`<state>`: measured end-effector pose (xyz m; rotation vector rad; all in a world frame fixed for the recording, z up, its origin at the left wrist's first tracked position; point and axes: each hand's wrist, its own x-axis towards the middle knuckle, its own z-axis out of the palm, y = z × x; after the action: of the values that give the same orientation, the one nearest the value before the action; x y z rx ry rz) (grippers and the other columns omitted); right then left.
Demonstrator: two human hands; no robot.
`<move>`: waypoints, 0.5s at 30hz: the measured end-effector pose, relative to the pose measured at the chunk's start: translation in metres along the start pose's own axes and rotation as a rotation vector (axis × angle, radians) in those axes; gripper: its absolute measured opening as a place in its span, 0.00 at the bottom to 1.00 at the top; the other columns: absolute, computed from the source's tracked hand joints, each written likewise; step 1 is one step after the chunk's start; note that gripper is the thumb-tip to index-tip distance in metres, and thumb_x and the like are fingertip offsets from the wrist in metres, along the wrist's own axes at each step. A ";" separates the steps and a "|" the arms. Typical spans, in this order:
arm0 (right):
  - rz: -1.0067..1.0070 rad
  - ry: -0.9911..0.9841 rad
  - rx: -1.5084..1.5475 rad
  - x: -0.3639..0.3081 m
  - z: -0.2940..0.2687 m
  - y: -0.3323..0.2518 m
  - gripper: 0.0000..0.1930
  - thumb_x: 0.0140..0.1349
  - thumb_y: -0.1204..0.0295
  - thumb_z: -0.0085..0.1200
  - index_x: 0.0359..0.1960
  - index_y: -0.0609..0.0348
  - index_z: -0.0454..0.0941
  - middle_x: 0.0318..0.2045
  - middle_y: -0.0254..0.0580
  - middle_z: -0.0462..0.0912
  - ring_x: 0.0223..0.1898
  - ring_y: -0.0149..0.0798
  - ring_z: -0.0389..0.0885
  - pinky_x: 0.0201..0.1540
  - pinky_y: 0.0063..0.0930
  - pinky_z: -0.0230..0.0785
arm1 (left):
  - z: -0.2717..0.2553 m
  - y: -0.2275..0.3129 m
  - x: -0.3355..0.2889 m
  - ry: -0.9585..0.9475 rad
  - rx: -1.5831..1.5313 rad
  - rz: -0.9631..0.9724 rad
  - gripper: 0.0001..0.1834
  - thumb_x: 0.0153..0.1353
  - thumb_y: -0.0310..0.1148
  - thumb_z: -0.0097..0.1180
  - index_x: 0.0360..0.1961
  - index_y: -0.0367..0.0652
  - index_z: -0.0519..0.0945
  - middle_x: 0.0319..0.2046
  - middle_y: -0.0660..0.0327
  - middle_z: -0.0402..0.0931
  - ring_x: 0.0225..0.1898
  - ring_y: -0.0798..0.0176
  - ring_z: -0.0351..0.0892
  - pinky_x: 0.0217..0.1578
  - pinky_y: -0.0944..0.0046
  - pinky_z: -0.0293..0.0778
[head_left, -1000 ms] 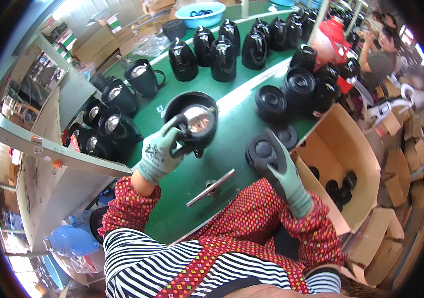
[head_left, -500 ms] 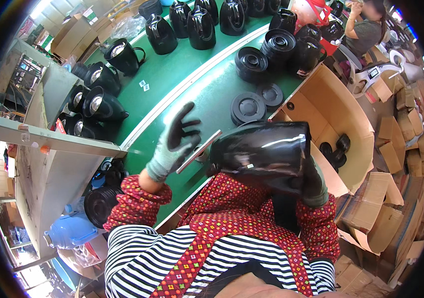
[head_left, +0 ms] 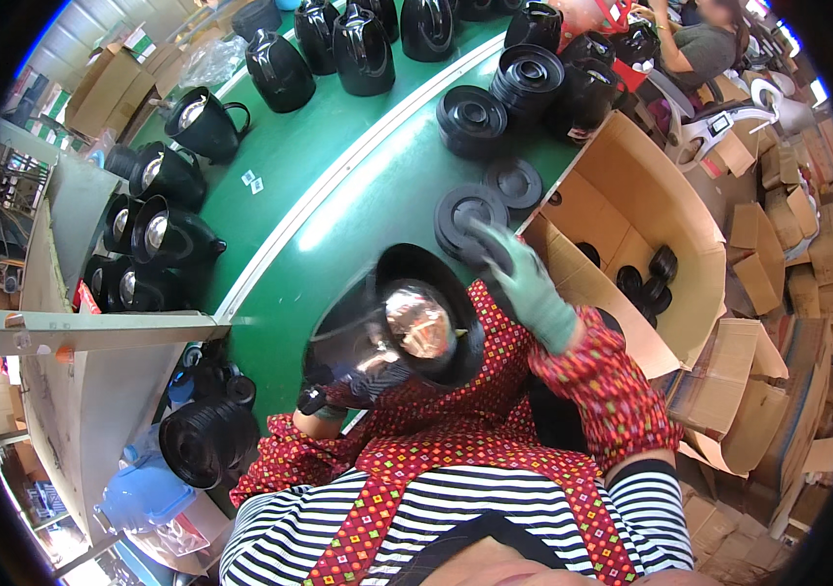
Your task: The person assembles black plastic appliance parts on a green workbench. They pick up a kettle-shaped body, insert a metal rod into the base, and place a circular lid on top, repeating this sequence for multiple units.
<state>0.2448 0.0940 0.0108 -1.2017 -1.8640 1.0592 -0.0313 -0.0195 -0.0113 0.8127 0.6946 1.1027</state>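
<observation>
black pot (head_left: pixel 346 327) now in left grip (head_left: pixel 338 393), right grip (head_left: pixel 532 285) over black disc (head_left: pixel 469 209)
</observation>
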 end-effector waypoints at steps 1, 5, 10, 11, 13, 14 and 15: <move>-0.018 0.000 -0.372 0.020 0.006 0.015 0.44 0.62 0.38 0.64 0.75 0.48 0.70 0.71 0.60 0.69 0.74 0.57 0.65 0.76 0.51 0.56 | -0.004 0.001 0.000 0.021 -0.022 -0.010 0.43 0.62 0.36 0.74 0.73 0.30 0.67 0.67 0.48 0.75 0.63 0.54 0.80 0.66 0.54 0.76; 0.042 -0.118 -0.898 0.062 0.021 0.039 0.55 0.50 0.34 0.70 0.79 0.34 0.62 0.79 0.66 0.53 0.78 0.71 0.51 0.78 0.66 0.43 | -0.018 0.002 0.001 0.072 -0.103 -0.042 0.42 0.61 0.36 0.74 0.71 0.30 0.69 0.66 0.48 0.77 0.63 0.54 0.81 0.66 0.54 0.76; -0.052 -0.034 -0.858 0.064 0.014 0.054 0.53 0.49 0.37 0.73 0.78 0.36 0.67 0.75 0.68 0.59 0.73 0.69 0.58 0.75 0.64 0.51 | -0.022 -0.003 0.003 0.074 -0.135 -0.064 0.40 0.59 0.36 0.75 0.69 0.31 0.71 0.64 0.48 0.78 0.61 0.53 0.82 0.65 0.54 0.77; -0.017 -0.014 -0.791 0.059 0.007 0.042 0.49 0.53 0.42 0.73 0.77 0.40 0.69 0.74 0.66 0.61 0.73 0.69 0.59 0.75 0.61 0.54 | -0.021 -0.005 0.004 0.064 -0.135 -0.068 0.40 0.59 0.36 0.75 0.68 0.31 0.72 0.64 0.48 0.78 0.61 0.53 0.82 0.65 0.54 0.77; -0.071 0.087 -0.502 0.040 -0.008 0.018 0.46 0.58 0.48 0.71 0.77 0.46 0.68 0.72 0.63 0.66 0.71 0.64 0.64 0.74 0.55 0.57 | -0.014 -0.010 0.006 0.037 -0.131 -0.080 0.39 0.59 0.36 0.75 0.67 0.31 0.73 0.64 0.48 0.79 0.61 0.53 0.83 0.65 0.54 0.77; -0.117 0.127 -0.272 0.028 -0.017 -0.001 0.46 0.59 0.49 0.71 0.77 0.48 0.67 0.70 0.61 0.68 0.70 0.63 0.65 0.73 0.53 0.58 | -0.010 -0.011 0.005 0.029 -0.118 -0.075 0.39 0.58 0.36 0.75 0.67 0.31 0.73 0.63 0.48 0.79 0.61 0.53 0.83 0.64 0.54 0.77; -0.211 0.142 -0.198 0.010 -0.030 -0.016 0.45 0.62 0.50 0.68 0.78 0.56 0.66 0.72 0.58 0.68 0.71 0.60 0.67 0.74 0.50 0.58 | -0.004 -0.014 0.012 -0.010 -0.116 -0.087 0.38 0.58 0.36 0.75 0.67 0.31 0.73 0.63 0.48 0.80 0.60 0.53 0.83 0.64 0.54 0.77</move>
<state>0.2611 0.1072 0.0400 -1.1274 -1.9674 0.6705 -0.0238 -0.0104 -0.0266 0.6825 0.6456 1.0498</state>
